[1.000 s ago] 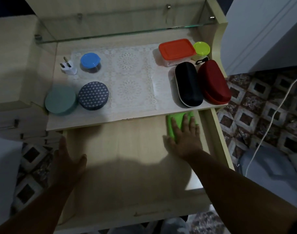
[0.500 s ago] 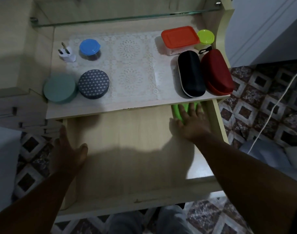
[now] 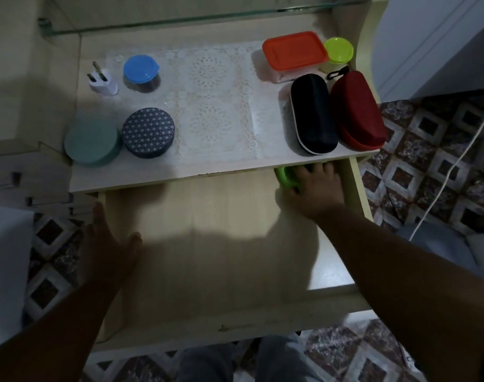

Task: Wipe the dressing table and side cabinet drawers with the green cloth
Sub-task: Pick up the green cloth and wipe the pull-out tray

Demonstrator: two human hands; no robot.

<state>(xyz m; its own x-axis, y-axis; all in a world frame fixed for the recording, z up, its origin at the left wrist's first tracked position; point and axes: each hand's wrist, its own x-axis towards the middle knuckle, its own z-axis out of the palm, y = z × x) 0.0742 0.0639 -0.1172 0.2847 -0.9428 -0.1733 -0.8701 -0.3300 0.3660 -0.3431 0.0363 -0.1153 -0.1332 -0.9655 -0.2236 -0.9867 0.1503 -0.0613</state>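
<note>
Wiping far right corner of drawer (image 3: 207, 244).
Right hand (image 3: 315, 188) pressed flat, fingers straight, on green cloth (image 3: 286, 176); left hand (image 3: 105, 244) open, braced on drawer's left wall.

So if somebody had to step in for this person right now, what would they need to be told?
Right hand: pressing the green cloth flat onto the floor of the open drawer, at its far right corner, just under the tabletop edge.
Left hand: open, resting on the drawer's left side.
Done: cannot tell how much of the drawer floor has been wiped.
Left: rest of this drawer, the side cabinet drawers, and the tabletop, which holds cases and containers.
</note>
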